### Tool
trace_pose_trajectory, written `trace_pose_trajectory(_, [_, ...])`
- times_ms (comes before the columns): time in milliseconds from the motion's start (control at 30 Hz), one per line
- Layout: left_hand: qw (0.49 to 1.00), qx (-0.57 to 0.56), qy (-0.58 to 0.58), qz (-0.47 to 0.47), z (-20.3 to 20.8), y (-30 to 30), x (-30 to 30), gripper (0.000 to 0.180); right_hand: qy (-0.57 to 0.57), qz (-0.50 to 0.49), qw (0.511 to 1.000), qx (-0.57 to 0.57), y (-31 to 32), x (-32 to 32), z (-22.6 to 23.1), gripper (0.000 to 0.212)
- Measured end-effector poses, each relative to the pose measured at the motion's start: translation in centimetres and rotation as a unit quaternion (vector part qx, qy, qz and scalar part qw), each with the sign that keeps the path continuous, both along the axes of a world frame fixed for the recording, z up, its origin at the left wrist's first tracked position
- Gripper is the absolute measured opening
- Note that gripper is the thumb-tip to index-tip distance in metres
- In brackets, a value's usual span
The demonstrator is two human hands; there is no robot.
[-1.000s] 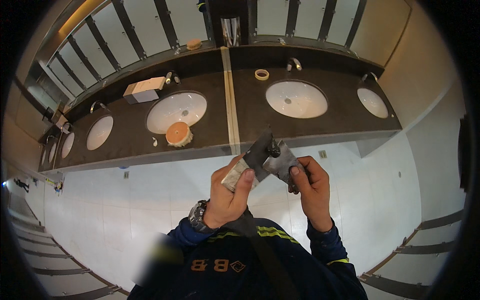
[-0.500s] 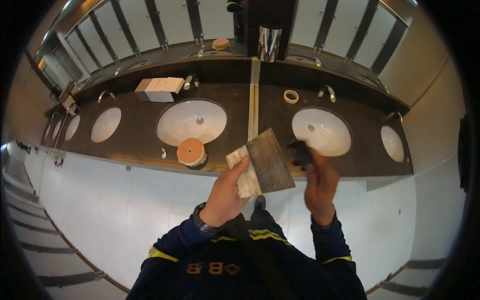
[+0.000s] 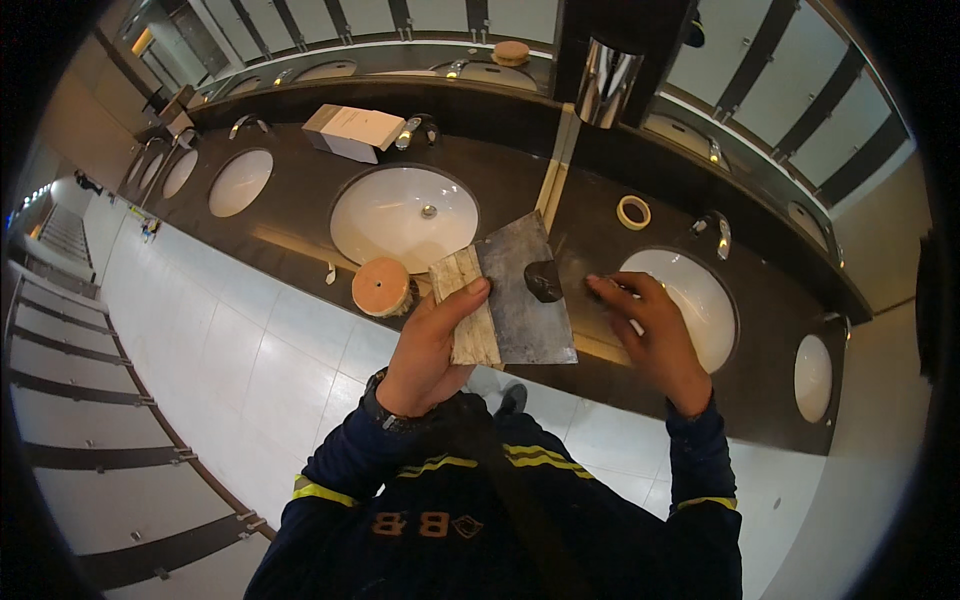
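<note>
My left hand [image 3: 432,345] grips a broad putty knife [image 3: 525,320] by its worn, pale handle, thumb on top. The wide grey metal blade is turned up and points right. On it sits a dark, shiny lump of putty-like paste [image 3: 543,282]. Just right of the blade is my right hand [image 3: 655,335], fingers bent and apart, holding nothing I can see; some dark residue shows at the fingertips. Left of the knife, at the counter's front edge, stands a round tub [image 3: 382,287] with a flat orange-pink top.
The dark counter [image 3: 300,225] holds several white sinks, including one at the middle [image 3: 385,215] and one behind my right hand [image 3: 705,300]. A white box [image 3: 355,132] stands by a tap. A tape roll [image 3: 633,212] lies farther right. A small white scrap [image 3: 331,273] is near the tub.
The dark lump has gone from my right hand onto the blade. My right hand has let go and its fingers have parted. The view has turned and shifted.
</note>
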State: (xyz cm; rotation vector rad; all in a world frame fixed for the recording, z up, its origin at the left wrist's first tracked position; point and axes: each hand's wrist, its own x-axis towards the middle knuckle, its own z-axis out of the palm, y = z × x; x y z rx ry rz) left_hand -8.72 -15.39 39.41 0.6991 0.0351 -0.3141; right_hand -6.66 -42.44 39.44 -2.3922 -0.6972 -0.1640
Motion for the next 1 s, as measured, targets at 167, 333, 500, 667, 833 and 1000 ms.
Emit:
trace_pose_trajectory(167, [0.996,0.088,0.019,0.017,-0.2,1.2,2.5,0.037,0.041,0.006,0.995,0.094,-0.9,3.2,4.2,0.042])
trace_pose_trajectory(333, [0.994,0.102,0.027,-0.006,-0.3,1.5,4.6,0.039,-0.049,0.102,0.992,-0.055,-0.8,7.0,7.7,0.044])
trace_pose_trajectory(500, [0.994,0.103,0.026,0.007,-1.3,1.6,6.2,0.038,-0.031,0.115,0.988,-0.097,0.3,8.7,8.5,0.042])
trace_pose_trajectory(667, [0.993,0.112,0.044,-0.001,-1.8,2.6,7.2,0.038,-0.016,0.148,0.982,-0.112,1.8,9.8,7.7,0.037])
trace_pose_trajectory(833, [0.992,0.113,0.043,0.029,-2.9,6.1,8.5,0.041,-0.018,0.102,0.978,-0.18,4.2,9.9,6.3,0.035])
trace_pose_trajectory(1000, [0.995,0.088,-0.004,0.036,-3.2,11.0,12.5,0.042,0.176,-0.065,0.982,-0.01,3.1,12.3,-1.2,0.031])
